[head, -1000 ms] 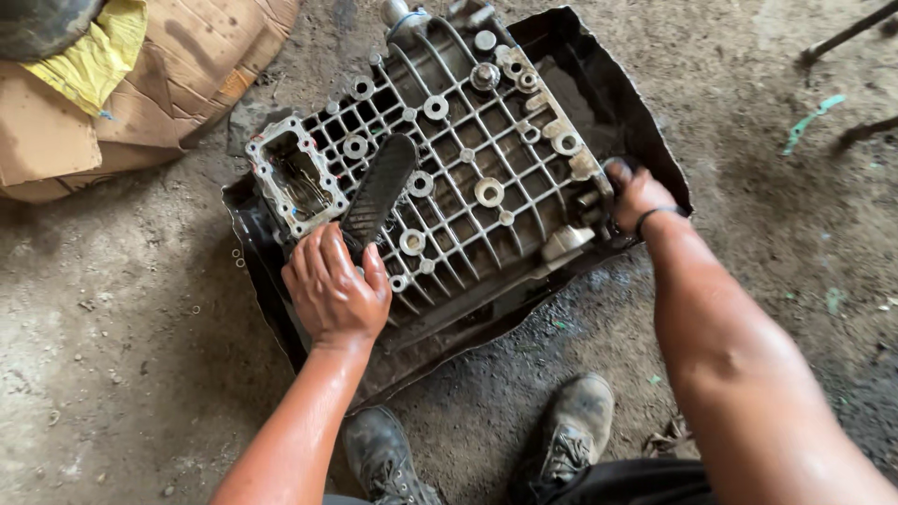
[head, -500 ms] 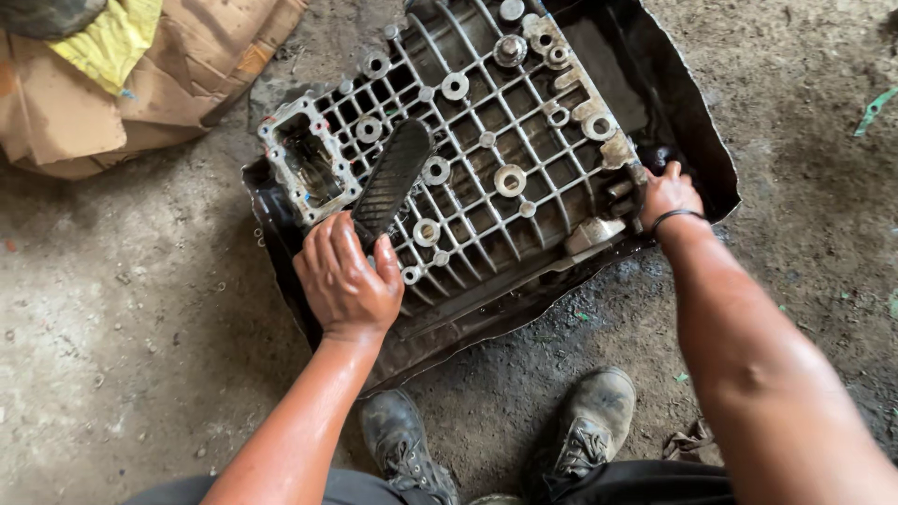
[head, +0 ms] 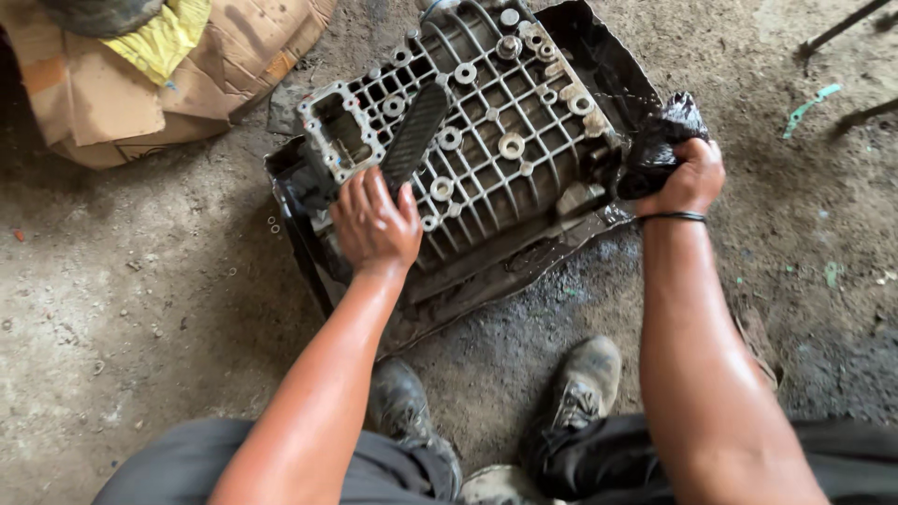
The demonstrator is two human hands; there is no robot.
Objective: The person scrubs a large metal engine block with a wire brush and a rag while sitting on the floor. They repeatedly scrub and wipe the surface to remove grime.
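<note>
1. I'd keep my left hand (head: pixel 374 223) pressing flat on the ribbed grey metal casting (head: pixel 477 140) so it can't slide, and draw the black plastic sheet (head: pixel 655 140) out slowly and low, since its edge could tear on the casting's corners
2. The casting lies on the dirt floor (head: pixel 140 327) ahead of my boots (head: pixel 580 393), resting on that black sheet, with a dark ribbed strip (head: pixel 414 131) lying across its top
3. Left hand: fingers spread and flat, palm down on the casting's near edge, grasping nothing, fingertips just beside the strip
4. Right hand (head: pixel 690 178): closed in a fist around a bunched corner of the sheet at the casting's right side
5. Crumpled cardboard (head: pixel 112 103) sits well apart at upper left
</note>
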